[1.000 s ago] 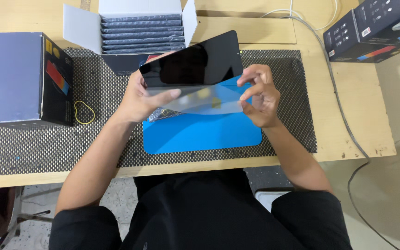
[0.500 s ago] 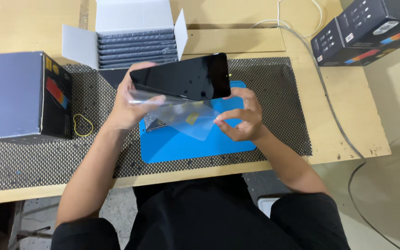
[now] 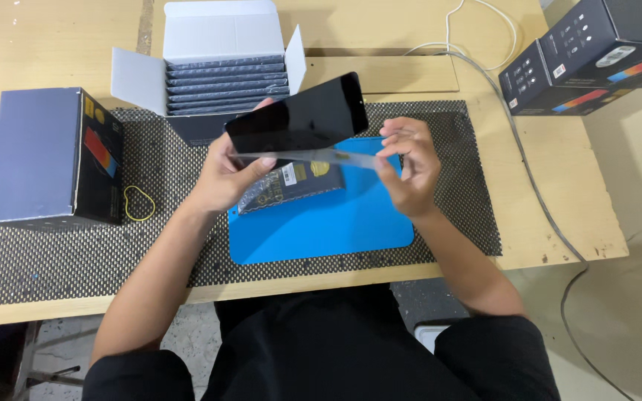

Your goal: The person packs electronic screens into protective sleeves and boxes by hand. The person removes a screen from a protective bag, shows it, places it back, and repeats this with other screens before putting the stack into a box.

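Note:
My left hand (image 3: 224, 174) grips a black phone-like slab (image 3: 299, 115) by its left end, holding it tilted above a blue mat (image 3: 336, 223). My right hand (image 3: 409, 163) pinches the right end of a thin clear film (image 3: 313, 157) that stretches under the slab toward my left hand. A clear plastic bag with dark printed labels (image 3: 291, 186) lies on the mat just below the film.
An open white box of several flat dark sleeves (image 3: 224, 74) stands behind the slab. A dark box (image 3: 46, 156) and a yellow rubber band (image 3: 139, 203) lie left on the black mesh mat (image 3: 76, 252). Dark boxes (image 3: 596, 59) and a cable (image 3: 529, 171) sit right.
The bag has dropped from my hands onto the blue mat. My right hand rose from it and now pinches the film's right end, pulled out straight under the slab.

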